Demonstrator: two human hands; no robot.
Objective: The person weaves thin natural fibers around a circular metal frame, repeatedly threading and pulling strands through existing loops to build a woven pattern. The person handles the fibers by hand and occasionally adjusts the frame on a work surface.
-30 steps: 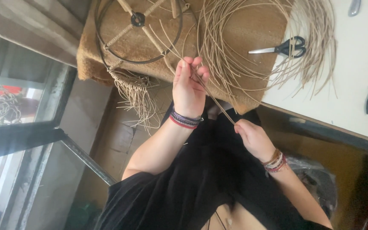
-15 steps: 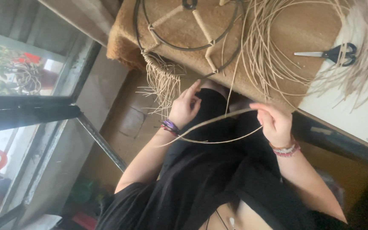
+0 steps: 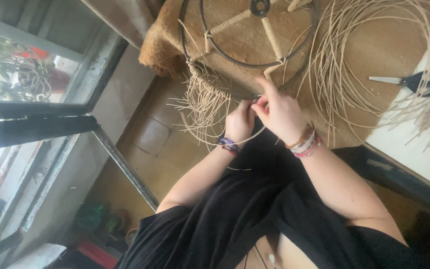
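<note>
I pinch a thin, pale tan rattan strand between the fingers of my left hand and my right hand, both closed on it and touching each other. The strand bows in a shallow curve below my left wrist. Just above my hands sits the round black metal wire frame, lying flat, its spokes wrapped in the same pale cane. My hands meet at the frame's near rim, where a fringe of loose cane ends sticks out from the woven stretch, just left of my left hand.
</note>
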